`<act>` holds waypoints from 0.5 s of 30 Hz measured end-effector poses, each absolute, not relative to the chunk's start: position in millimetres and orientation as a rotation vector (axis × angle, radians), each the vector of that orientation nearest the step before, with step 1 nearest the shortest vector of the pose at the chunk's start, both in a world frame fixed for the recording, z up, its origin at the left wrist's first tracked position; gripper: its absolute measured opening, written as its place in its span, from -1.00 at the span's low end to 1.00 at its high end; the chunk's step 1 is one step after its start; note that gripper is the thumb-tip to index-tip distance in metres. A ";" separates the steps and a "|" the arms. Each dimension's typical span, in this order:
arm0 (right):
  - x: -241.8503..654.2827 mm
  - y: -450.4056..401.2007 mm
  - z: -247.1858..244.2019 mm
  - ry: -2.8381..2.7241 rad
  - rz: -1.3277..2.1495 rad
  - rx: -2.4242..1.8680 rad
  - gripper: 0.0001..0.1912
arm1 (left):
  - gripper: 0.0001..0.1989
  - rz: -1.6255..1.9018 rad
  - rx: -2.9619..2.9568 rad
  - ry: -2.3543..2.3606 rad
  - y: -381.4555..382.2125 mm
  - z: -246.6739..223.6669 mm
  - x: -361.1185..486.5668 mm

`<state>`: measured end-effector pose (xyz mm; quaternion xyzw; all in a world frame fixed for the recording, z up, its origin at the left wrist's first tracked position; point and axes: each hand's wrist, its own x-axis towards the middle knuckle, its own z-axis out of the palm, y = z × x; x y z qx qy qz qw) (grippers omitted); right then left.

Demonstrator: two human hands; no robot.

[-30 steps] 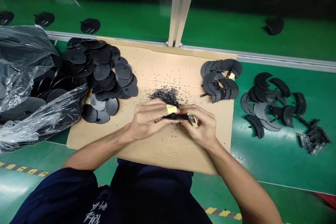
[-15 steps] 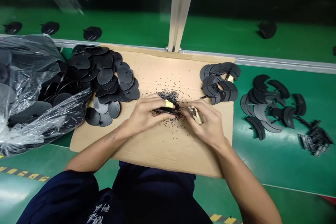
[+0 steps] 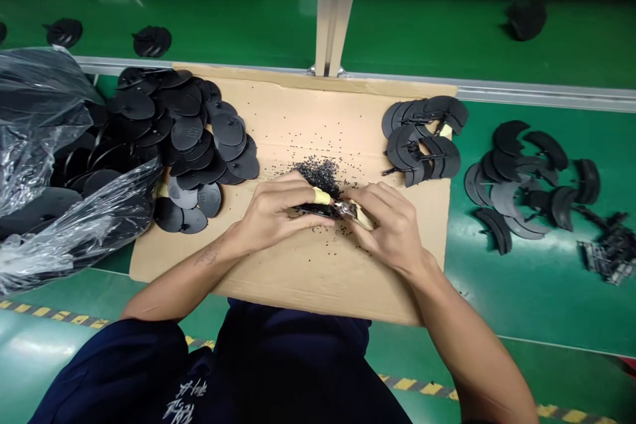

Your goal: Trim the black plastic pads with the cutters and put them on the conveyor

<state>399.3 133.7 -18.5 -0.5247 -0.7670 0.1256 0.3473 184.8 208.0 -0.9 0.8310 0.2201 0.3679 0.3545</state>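
L hand (image 3: 273, 215) pinches the part (image 3: 314, 209) btwn thumb below & fingers above; part sits in that gap approx edge-on, R end about level w/ the fingertips, held over the cardboard (image 3: 278, 281). Yellow tape (image 3: 320, 195) on an upper L finger. R hand (image 3: 390, 222) is wrapped round the pliers (image 3: 344, 209), fingers curled on the pale handle, metal head pointing L at the part's R end; can't tell if tips touch it.

Writing: white chars (image 3: 185, 403) on front of navy shirt (image 3: 104, 371), slanted, too small to read. Some discs (image 3: 186, 132) to the L carry small marks, also illegible. No. or label on the part can't be made out.

Part's look: black, thin, flat-ish; full outline hidden by L hand. Pile of tiny black bits (image 3: 320, 172) just beyond it, more scattered around. Discs lie next to a clear plastic bag (image 3: 47, 245). Curved pcs (image 3: 422, 139) at cardboard's R edge, another grp of curved pcs on the green table (image 3: 527, 305).
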 end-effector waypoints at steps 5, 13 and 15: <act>397.9 133.4 -18.7 -2.015 0.294 -1.349 -0.79 | -0.73 0.947 2.160 0.577 207.5 -1.6 185.0; 396.7 130.9 -19.0 -2.077 0.074 -1.427 -0.82 | -0.78 0.948 2.120 0.569 204.5 -3.1 188.1; 397.4 130.5 -18.7 -2.088 0.064 -1.439 -0.81 | -0.78 0.930 2.118 0.586 204.9 -2.5 188.4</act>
